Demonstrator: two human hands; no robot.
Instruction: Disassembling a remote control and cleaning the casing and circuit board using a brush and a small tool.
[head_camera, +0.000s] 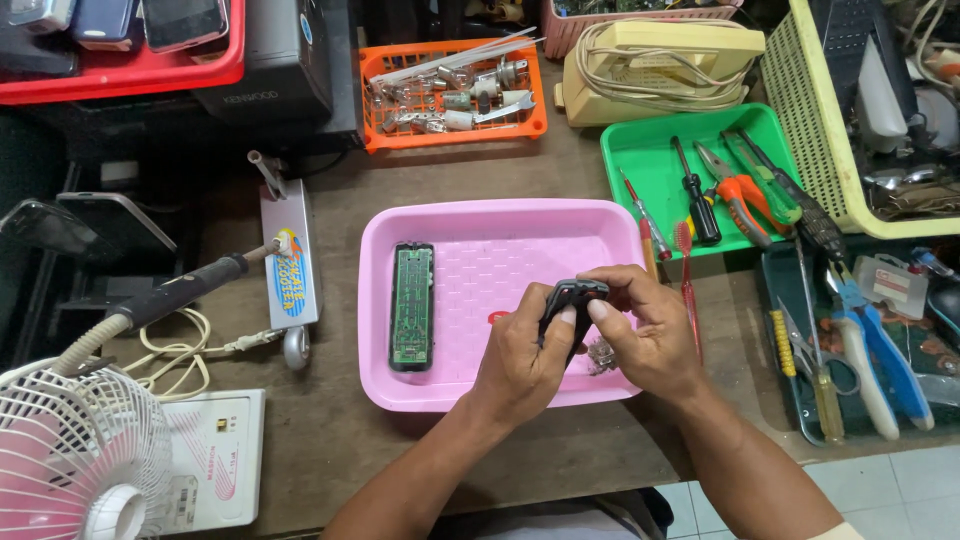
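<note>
Landmark: pink tray (480, 225) at the middle of the brown workbench (340, 430); every place below is told from it.
Left hand: left hand (518, 350) over the tray's near right part, fingers curled shut round a black remote casing (570, 305), thumb pressed on its upper end.
Right hand: right hand (650, 335) over the tray's right rim, thumb and forefinger pinching the top of the same casing, the other fingers folded in.
Black remote casing: held tilted above the tray floor, between both hands, touching neither tray wall.
Circuit board: long green circuit board (411, 305) in a dark shell, lying flat inside the tray along its left wall, well apart from the hands.
Green tray: green tray (640, 150) just beyond the pink tray's right far corner, holding screwdrivers and orange-handled pliers (742, 200).
Orange basket: orange basket (385, 135) behind the tray, filled with small metal parts.
Soldering iron: soldering iron (185, 290) to the tray's left, on a metal stand (290, 265).
Fan: white fan (80, 460) far left of the tray, at the near edge.
Blue-handled pliers: blue-handled pliers (880, 355) to the right of the tray, in a dark tray.
</note>
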